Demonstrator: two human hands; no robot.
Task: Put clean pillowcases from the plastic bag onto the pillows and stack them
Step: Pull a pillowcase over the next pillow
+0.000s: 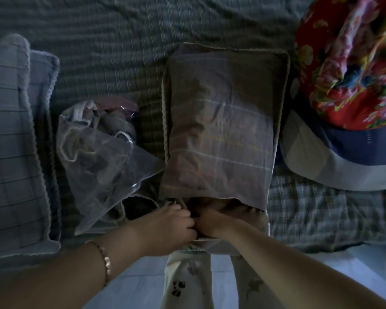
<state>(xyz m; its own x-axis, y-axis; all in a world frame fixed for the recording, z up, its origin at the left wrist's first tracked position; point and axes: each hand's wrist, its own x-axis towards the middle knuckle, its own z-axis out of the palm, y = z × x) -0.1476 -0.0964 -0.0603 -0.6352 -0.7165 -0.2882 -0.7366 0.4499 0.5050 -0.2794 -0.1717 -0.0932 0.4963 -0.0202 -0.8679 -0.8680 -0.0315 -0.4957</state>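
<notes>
A pillow in a brownish checked pillowcase (pixel 223 121) lies lengthwise on the bed in front of me, its open end toward me. My left hand (pixel 172 226) and my right hand (pixel 212 221) meet at that open end, fingers curled and pinching the case's fabric at the near edge. A clear plastic bag (pixel 98 157) with crumpled cloth inside lies just left of the pillow. Two pillows in blue-grey checked cases (pixel 11 141) are stacked at the far left.
A green checked sheet (pixel 112 54) covers the bed. A red floral quilt (pixel 348 63) sits on a blue and white folded blanket (pixel 334 161) at the right. The bed's near edge and pale floor tiles (pixel 138 282) lie below, beside my patterned trouser legs.
</notes>
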